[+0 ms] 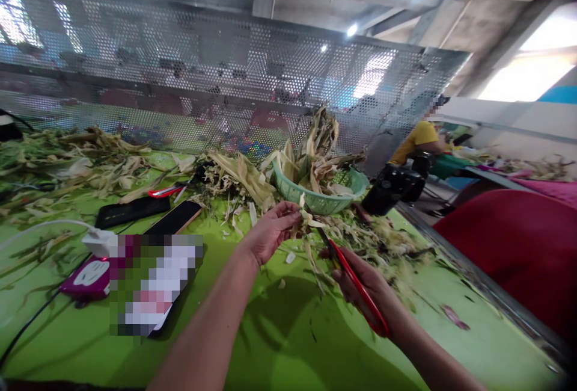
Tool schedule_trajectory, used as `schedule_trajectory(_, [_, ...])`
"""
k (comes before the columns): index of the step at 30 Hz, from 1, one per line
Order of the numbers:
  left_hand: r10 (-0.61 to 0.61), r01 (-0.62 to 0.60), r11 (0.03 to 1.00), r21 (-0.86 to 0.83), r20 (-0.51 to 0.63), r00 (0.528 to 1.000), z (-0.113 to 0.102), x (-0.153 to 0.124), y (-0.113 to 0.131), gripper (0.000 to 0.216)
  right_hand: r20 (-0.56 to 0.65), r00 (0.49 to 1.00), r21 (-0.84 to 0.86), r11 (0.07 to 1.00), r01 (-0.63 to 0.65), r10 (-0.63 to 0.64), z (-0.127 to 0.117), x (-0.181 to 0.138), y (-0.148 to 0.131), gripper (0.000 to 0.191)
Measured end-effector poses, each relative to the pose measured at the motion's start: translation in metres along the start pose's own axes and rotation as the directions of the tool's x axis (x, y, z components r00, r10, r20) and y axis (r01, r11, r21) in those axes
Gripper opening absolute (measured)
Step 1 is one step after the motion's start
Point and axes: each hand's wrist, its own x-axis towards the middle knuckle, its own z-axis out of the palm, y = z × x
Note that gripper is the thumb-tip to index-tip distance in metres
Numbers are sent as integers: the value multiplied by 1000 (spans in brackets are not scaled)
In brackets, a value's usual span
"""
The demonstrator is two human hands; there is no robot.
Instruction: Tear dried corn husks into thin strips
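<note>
My left hand [282,225] pinches a small piece of dried corn husk [309,219], with thin strips hanging below it. In my right hand [360,280] is a pair of scissors [358,289] with red handles, their blades pointing up and left at the husk piece. Whether the blades touch the husk I cannot tell. Just beyond both hands stands a green plastic basket [311,197] heaped with dry corn husks [318,144]. Husk scraps [383,240] lie around my right hand on the green table [270,343].
Left of my arm lie phones [175,219], a black case [130,212], a purple power strip [88,280] with a white plug [99,240], and red-handled scissors [166,191]. A perforated metal screen [202,78] stands behind. A person in a yellow shirt [417,138] sits right, beyond a red chair [518,252].
</note>
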Motion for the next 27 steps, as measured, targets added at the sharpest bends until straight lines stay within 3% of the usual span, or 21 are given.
schedule_trajectory(8, [19, -18, 999, 39, -48, 999, -4, 1, 2, 22, 14, 999, 136, 989, -54, 53, -6, 0, 1, 55])
schedule_trajectory(13, [71, -43, 973, 226, -118, 991, -1, 1, 6, 15, -28, 999, 98, 995, -23, 26, -24, 7, -4, 54])
schedule_trajectory(17, [112, -51, 936, 348, -156, 981, 1, 4, 6, 11, -104, 993, 130, 989, 74, -60, -34, 19, -23, 51])
schedule_trajectory(22, [183, -87, 819, 568, -115, 976, -2, 8, 0, 14, -154, 981, 191, 971, 144, -116, -33, 54, -46, 51])
schedule_trajectory(27, [229, -128, 684, 718, -45, 972, -3, 7, -4, 19, -94, 985, 335, 926, 171, -148, -16, 89, -47, 60])
